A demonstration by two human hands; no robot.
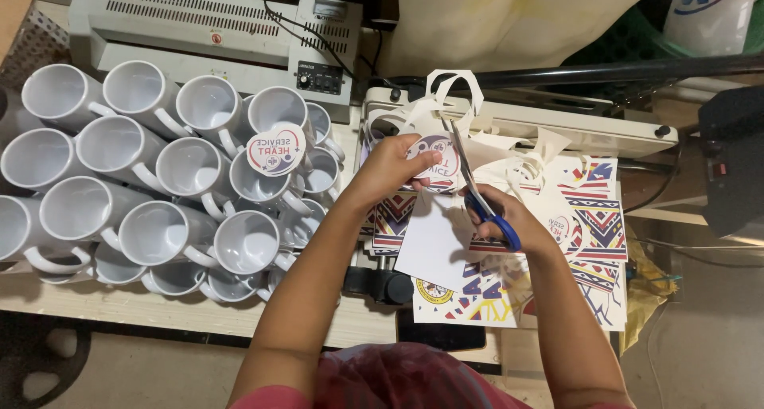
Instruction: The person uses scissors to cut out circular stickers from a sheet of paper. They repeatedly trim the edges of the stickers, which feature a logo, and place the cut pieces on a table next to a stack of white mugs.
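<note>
we hold a round printed cutout pinched in our left hand, above the pile of printed sheets. our right hand grips blue-handled scissors, blades parted at the disc's edge: the trimming looks midway. next we likely turn the disc into the blades. white mugs crowd the left, one capped with a finished disc; paper offcuts clutter behind.

2 hands — grips closed.
</note>
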